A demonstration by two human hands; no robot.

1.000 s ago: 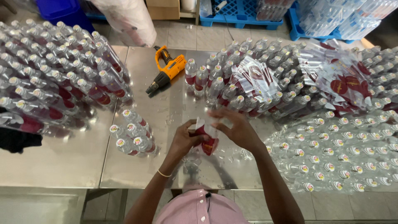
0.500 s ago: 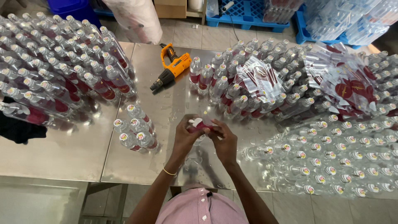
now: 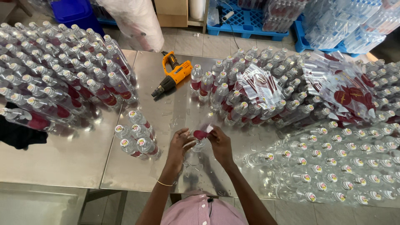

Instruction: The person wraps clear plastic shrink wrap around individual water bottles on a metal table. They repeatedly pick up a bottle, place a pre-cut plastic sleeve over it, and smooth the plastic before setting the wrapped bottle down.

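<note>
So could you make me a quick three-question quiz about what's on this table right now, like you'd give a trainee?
1. True or false: the orange heat gun lies on the metal table, untouched.
2. What do the left hand and right hand hold together? A) clear bottle with a red label B) a cardboard box C) a blue crate
3. How many bottles form the small cluster left of the hands?

Key: 1 true; 2 A; 3 five.

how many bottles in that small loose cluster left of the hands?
5, standing capped on the steel table by the left hand: rear one, then two, then two nearest. Another could be hidden behind them.
</note>
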